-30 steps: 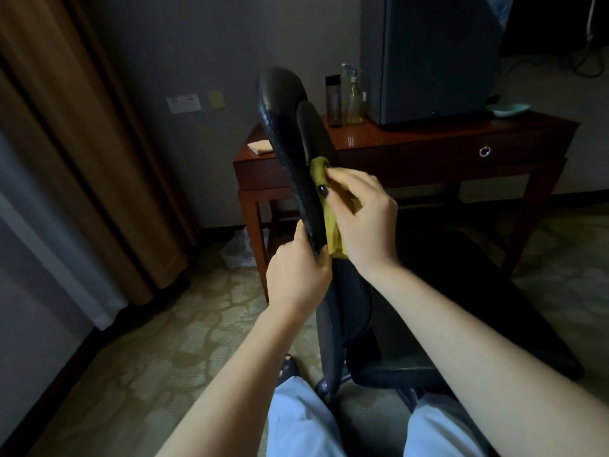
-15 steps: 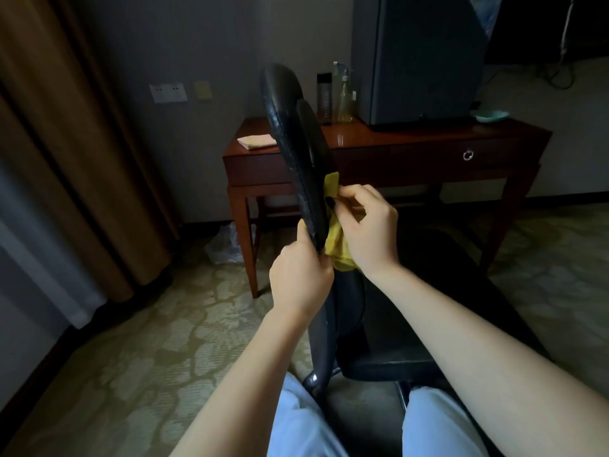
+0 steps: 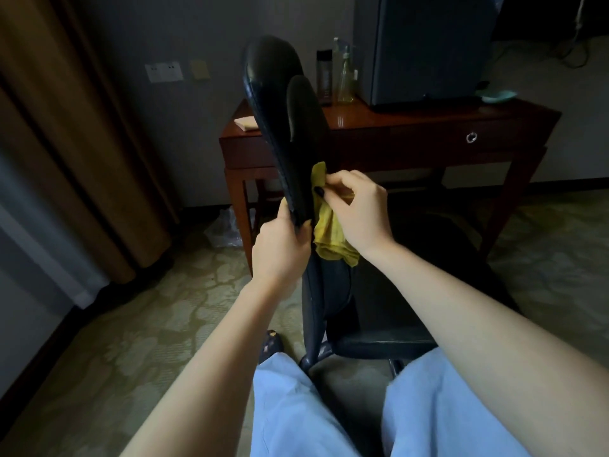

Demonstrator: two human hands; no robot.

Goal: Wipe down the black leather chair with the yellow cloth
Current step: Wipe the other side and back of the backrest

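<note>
The black leather chair stands side-on in front of me, its tall backrest seen edge-on and its seat stretching to the right. My left hand grips the backrest's rear edge at mid-height. My right hand holds the bunched yellow cloth and presses it against the front face of the backrest. The cloth's lower end hangs below the hand.
A reddish wooden desk stands behind the chair with bottles, a dark box-shaped appliance and a small dish on it. Brown curtains hang at the left. Patterned carpet covers the floor; my knees are at the bottom.
My right hand has slid the cloth a little lower along the backrest's front. My left hand keeps its grip on the rear edge. The view has shifted slightly.
</note>
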